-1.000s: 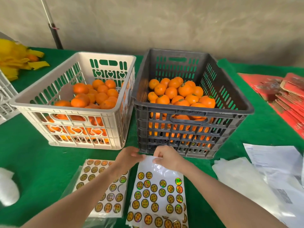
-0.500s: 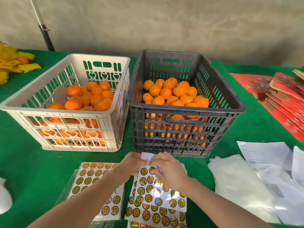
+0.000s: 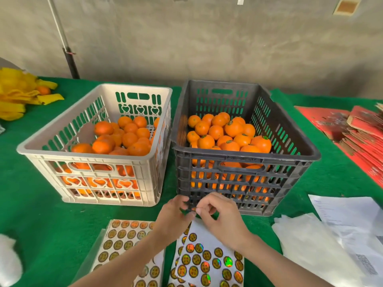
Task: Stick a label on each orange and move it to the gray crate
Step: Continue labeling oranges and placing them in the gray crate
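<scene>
My left hand (image 3: 173, 213) and my right hand (image 3: 220, 217) meet fingertip to fingertip just in front of the gray crate (image 3: 244, 158). Together they pinch a small round label (image 3: 193, 209), mostly hidden by the fingers. Below the hands lie two sheets of shiny round labels, one on the left (image 3: 122, 239) and one on the right (image 3: 207, 257). The white crate (image 3: 91, 155) on the left holds unlabelled oranges (image 3: 126, 138). Inside the gray crate are oranges (image 3: 228, 133), some of them with labels on top.
Everything stands on a green cloth. Yellow bags (image 3: 16, 96) lie at the far left, red flat cartons (image 3: 352, 131) at the right. White papers (image 3: 344, 212) and plastic bags (image 3: 310, 249) are at the near right. A dark pole (image 3: 69, 59) rises behind the white crate.
Both hands have lifted off the top of the right label sheet and now pinch a label in front of the gray crate. The sheet lies flat. The view has tilted up.
</scene>
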A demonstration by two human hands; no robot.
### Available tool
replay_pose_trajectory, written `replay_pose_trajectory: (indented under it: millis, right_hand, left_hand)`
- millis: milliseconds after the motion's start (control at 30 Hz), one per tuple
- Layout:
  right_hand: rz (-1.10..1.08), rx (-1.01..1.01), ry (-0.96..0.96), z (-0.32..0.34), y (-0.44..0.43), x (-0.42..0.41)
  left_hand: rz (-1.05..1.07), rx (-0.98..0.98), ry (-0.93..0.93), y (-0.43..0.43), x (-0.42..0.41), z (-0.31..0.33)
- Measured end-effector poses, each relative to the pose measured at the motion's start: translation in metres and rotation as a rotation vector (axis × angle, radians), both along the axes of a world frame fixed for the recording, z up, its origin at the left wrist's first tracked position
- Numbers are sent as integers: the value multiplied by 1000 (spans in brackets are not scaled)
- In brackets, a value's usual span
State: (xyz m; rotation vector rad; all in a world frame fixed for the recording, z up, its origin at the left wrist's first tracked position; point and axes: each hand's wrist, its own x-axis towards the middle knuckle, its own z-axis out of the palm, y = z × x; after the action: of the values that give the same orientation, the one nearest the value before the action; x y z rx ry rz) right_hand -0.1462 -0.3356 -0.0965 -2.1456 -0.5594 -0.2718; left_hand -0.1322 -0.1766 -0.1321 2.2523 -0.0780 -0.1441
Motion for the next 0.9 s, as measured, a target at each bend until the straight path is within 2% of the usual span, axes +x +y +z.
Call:
replay_pose_trajectory:
  millis: [67, 133, 267, 333, 433, 533, 600, 700, 833, 900]
  right_hand:
    - [53, 40, -139, 26, 18, 2]
    - [97, 86, -294, 55, 38, 7]
    - [178, 171, -517, 109, 80, 40]
    - [177, 128, -523, 129, 99, 69]
    - [146, -145, -331, 145, 128, 117]
    - [201, -513, -153, 140, 152, 164]
    - [239, -670, -129, 131, 166, 187]
    - [214, -684, -104, 113, 179, 205]
    - [153, -642, -35, 98, 183, 216]
    - [124, -634, 4, 96, 182, 220]
  left_hand:
    - [45, -123, -260, 19, 1, 27]
    - [74, -182, -440, 43, 3, 59]
    - [204, -256, -563, 91, 21, 104]
    - [235, -292, -566, 112, 33, 117]
    - [291, -251, -605, 144, 54, 128]
    - [384, -190, -548, 177, 84, 132]
    - [419, -80, -480, 195, 107, 131]
    - [298, 153, -299, 205, 143, 124]
    - [-54, 592, -56, 186, 190, 112]
    - [-183, 693, 31, 173, 210, 106]
